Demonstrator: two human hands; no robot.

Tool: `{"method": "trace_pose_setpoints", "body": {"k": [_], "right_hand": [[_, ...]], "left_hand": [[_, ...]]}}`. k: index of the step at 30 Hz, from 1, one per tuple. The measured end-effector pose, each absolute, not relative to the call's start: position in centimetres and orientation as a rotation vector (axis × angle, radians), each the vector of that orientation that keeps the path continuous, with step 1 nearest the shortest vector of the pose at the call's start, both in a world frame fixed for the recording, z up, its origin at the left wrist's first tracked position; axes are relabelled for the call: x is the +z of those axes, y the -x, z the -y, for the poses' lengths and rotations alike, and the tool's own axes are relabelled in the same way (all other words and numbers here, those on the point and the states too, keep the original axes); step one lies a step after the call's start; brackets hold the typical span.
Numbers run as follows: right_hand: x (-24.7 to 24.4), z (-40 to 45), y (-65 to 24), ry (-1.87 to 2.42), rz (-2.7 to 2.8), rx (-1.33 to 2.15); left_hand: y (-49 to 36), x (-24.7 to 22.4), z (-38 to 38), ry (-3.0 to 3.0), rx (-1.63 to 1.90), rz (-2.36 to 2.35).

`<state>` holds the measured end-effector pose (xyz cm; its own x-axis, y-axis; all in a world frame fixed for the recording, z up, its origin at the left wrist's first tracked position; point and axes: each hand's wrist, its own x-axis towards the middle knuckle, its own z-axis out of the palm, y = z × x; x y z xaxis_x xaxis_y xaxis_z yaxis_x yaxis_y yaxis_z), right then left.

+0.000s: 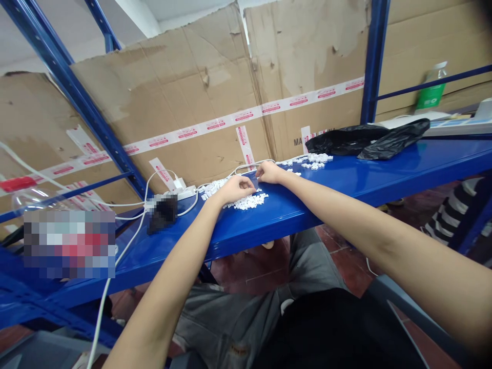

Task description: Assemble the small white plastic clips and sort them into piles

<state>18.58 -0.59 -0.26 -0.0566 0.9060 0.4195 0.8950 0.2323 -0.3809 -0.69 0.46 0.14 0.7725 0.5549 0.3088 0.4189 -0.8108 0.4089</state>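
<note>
Loosely curled, the left hand (234, 189) and right hand (270, 172) rest at small white plastic pieces (246, 201).
Neither grip clearly holds one; the pieces lie heaped on a blue steel shelf (292, 210) before cardboard sheets (184, 102).

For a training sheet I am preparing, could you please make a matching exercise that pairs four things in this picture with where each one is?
Things:
1. Small white plastic pieces
2. Black plastic bag
3. White power strip
4. Plastic bottle

Places:
A. Crumpled at the right of the blue steel shelf
B. Behind a blue rail
C. Among white cables, beyond the left hand
D. Under the left hand, near the right hand

Pairs: 1-D, 2-A, 3-C, 4-B
</note>
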Motion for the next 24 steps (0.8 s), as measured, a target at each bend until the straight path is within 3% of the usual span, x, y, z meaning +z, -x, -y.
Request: {"method": "trace_pose_setpoints", "body": {"k": [24], "right_hand": [[-0.28,0.97,-18.04,1.440,1.944,0.151]], "left_hand": [[0.88,0.06,-1.09,-2.469,0.800,-0.821]]}}
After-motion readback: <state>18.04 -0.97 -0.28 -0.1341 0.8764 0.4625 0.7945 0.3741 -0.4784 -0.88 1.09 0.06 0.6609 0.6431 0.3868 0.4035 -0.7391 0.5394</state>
